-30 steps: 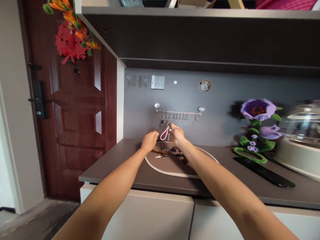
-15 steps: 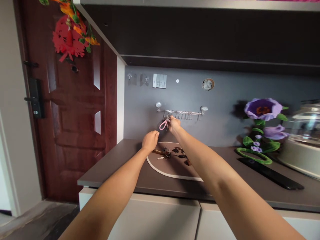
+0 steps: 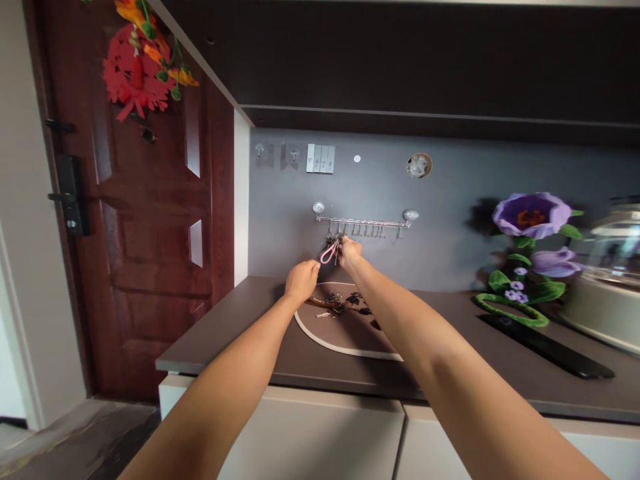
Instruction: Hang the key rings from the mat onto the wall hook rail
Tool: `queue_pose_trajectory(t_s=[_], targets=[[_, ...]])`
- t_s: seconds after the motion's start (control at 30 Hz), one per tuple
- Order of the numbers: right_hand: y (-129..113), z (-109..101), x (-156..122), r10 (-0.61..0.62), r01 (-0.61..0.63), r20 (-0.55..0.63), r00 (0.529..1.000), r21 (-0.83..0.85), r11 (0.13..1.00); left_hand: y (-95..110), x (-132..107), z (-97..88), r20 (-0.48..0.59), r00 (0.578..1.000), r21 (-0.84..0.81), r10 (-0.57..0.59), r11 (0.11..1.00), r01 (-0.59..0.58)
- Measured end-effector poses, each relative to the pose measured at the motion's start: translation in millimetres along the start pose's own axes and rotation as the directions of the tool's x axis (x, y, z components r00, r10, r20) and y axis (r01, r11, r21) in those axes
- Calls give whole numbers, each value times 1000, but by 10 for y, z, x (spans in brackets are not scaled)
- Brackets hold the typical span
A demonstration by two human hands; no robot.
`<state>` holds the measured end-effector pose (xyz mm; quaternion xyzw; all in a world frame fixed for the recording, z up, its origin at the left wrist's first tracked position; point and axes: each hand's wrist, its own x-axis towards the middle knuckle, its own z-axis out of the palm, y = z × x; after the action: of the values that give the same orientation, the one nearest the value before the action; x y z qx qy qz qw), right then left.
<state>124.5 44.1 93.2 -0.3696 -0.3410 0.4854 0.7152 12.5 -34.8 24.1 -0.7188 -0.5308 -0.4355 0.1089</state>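
My right hand (image 3: 351,251) is closed in a pinch on a bunch of keys (image 3: 337,253), just below the left part of a clear hook rail (image 3: 363,222) on the wall. A pink strap loop (image 3: 327,253) hangs from the bunch, toward my left hand. My left hand (image 3: 303,280) is lower and to the left, fingers curled together, its fingertips close to the loop's lower end. Whether they touch it or hold anything is hidden. Below both hands, several keys and dark keychains (image 3: 336,303) lie on a brown mat (image 3: 345,347) with a pale rim.
A dark shelf (image 3: 400,60) overhangs the counter (image 3: 235,333). To the right stand a purple fabric flower (image 3: 531,215), a long black object (image 3: 547,345) and a clear-domed appliance (image 3: 600,300). A brown door (image 3: 155,267) is at left, and switches (image 3: 321,159) sit above the rail.
My right hand and the keys have dropped slightly relative to the rail. The pink loop now hangs closer to my left hand. The view has shifted a little.
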Motion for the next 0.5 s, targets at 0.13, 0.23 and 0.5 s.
queue_pose_trajectory(t_s=[0.13,0.23,0.5], targets=[[13,-52,-22,-20,22,60,998,-28,999,-10,0,1,9,1000,2,-8,1000,8],[4,-84,-17,-53,61,96,994,-83,995,-21,0,5,18,1000,-6,-9,1000,9],[-37,-272,-54,-135,171,189,973,-187,967,-36,-9,-4,76,997,-58,4,998,1]])
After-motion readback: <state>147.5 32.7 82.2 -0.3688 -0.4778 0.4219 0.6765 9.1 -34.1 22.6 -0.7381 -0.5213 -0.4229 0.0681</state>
